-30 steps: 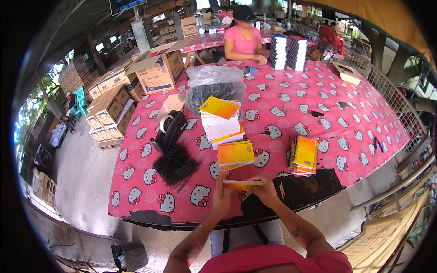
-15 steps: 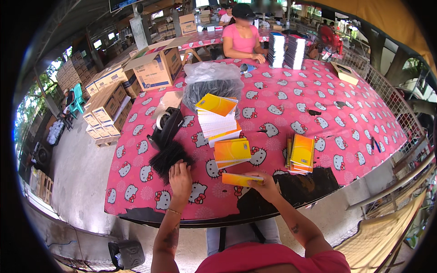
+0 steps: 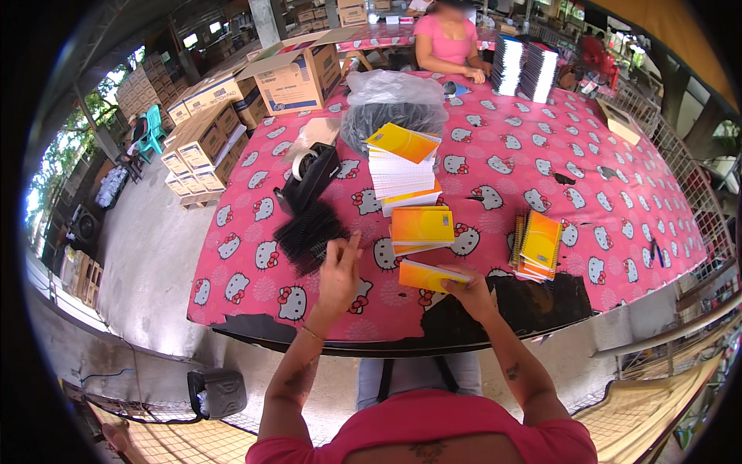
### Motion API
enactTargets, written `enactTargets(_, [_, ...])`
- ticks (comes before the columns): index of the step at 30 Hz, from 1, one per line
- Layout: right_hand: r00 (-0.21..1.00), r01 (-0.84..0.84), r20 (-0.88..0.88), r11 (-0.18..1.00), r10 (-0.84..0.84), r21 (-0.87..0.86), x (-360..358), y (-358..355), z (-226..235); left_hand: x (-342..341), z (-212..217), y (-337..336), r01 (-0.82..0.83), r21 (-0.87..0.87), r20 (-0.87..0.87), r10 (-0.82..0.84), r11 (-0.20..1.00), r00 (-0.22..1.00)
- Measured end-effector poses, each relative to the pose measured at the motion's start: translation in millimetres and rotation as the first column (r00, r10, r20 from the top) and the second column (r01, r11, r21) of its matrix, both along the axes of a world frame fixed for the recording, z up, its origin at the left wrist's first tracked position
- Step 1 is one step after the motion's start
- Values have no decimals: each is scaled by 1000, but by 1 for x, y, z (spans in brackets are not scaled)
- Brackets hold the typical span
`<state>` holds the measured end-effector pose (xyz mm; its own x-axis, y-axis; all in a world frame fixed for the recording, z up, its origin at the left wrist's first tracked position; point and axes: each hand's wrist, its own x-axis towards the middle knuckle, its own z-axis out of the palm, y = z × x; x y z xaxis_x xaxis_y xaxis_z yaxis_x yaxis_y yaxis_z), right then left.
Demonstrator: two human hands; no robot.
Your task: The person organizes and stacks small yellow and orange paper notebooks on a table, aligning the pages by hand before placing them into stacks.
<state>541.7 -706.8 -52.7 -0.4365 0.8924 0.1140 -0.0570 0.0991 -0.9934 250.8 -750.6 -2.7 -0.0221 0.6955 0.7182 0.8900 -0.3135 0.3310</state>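
My right hand grips a small yellow-orange notepad by its right end, above the table's near edge. My left hand is at the right side of a heap of black plastic binding coils. Its fingers are drawn together, and whatever they pinch is too small to make out. Just beyond the held notepad lies a short pile of matching notepads. Behind that, a fanned stack of notepads shows white page edges. To the right sit yellow notebooks with coil spines.
A black tape dispenser stands beyond the coils, near a clear plastic bag of dark material. Cartons stand at the far left. Across the table, a person in pink sits near tall notebook stacks. Pliers lie far right.
My left hand has lifted from the coil heap and moved right, toward the notepad. The right hand still holds the notepad. The whole view has shifted with my head.
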Motion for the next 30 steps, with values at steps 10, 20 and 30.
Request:
enactTargets(10, [998, -62, -27, 998, 61, -2, 2, -1, 4, 41, -6, -21, 241, -203, 461, -125, 949, 878])
enactTargets(20, [997, -76, 12, 997, 76, -16, 4, -3, 8, 34, 1, -11, 276, -293, 391, -148, 915, 908])
enactTargets(30, [988, -150, -49, 989, 150, -5, 5, -4, 9, 13, 14, 8, 489, -370, 147, -470, 790, 870])
